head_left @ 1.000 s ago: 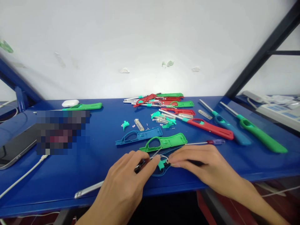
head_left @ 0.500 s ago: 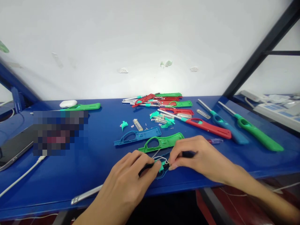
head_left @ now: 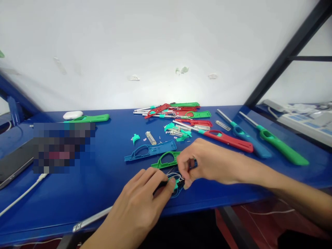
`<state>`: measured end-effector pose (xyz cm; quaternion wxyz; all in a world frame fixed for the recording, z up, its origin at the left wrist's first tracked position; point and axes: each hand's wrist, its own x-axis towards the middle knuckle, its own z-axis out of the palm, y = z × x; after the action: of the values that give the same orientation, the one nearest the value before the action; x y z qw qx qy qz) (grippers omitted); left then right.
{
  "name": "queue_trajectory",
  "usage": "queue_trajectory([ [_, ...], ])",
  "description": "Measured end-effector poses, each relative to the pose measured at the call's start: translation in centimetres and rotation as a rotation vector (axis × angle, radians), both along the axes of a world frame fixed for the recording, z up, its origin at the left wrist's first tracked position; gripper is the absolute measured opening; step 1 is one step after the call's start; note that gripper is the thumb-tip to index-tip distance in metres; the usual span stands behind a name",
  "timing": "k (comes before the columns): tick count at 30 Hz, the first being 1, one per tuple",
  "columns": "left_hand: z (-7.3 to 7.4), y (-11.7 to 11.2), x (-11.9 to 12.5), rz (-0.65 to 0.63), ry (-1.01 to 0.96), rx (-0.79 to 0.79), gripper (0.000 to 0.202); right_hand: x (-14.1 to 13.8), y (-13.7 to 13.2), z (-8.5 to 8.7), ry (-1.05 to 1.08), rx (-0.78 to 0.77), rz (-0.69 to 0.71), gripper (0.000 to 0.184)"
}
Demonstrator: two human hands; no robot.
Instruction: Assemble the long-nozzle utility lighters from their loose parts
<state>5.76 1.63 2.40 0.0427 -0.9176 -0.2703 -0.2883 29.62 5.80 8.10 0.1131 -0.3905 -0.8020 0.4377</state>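
Near the table's front edge my left hand point(head_left: 144, 195) is closed round an opened blue gas lighter point(head_left: 177, 194), its thumb by the teal trigger point(head_left: 177, 185). The lighter's metal tube point(head_left: 92, 218) sticks out to the left beneath that hand. Loops of white wire point(head_left: 177, 174) rise from the open housing. My right hand point(head_left: 193, 162) is closed, thumb and fingertips pinched together at the housing's right part, beside a small black part point(head_left: 181, 184). What they pinch is hidden. Just behind lie a green lighter half-shell point(head_left: 164, 162) and a blue half-shell point(head_left: 155, 149).
Behind are loose teal triggers point(head_left: 135, 138), clear fuel tanks point(head_left: 150, 138) and a pile of opened lighters point(head_left: 181, 112). Whole red point(head_left: 230, 140), blue point(head_left: 252, 143) and green lighters point(head_left: 285, 148) lie right. A phone point(head_left: 15, 162) with a white cable point(head_left: 26, 192) is left.
My right hand has turned, with its wrist raised and its fingers pointing more steeply down over the housing. My left hand keeps its hold. The view has shifted slightly.
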Motion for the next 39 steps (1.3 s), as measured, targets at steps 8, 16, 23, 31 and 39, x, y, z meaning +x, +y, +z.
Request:
queue_trajectory([
  [8,0.5,0.0,-0.2,-0.005,0.020,0.006,0.050,-0.5,-1.4,-0.4,-0.067,0.186,-0.132,0.028],
  [16,0.7,-0.2,-0.3,-0.004,0.007,0.011,0.051,0.7,-4.6,-4.2,0.120,0.533,-0.237,0.019],
  [23,0.3,-0.3,-0.4,-0.006,0.004,0.025,0.046,0.8,-6.4,-6.3,0.244,0.823,-0.238,0.017],
  [31,0.7,-0.4,-0.5,-0.015,-0.020,0.004,0.047,0.5,-7.2,-7.0,0.201,0.946,-0.253,0.019],
  [39,1.8,-0.5,-0.2,-0.001,0.006,0.091,0.054,0.0,-7.7,-4.8,-0.095,1.261,-0.083,0.043],
])
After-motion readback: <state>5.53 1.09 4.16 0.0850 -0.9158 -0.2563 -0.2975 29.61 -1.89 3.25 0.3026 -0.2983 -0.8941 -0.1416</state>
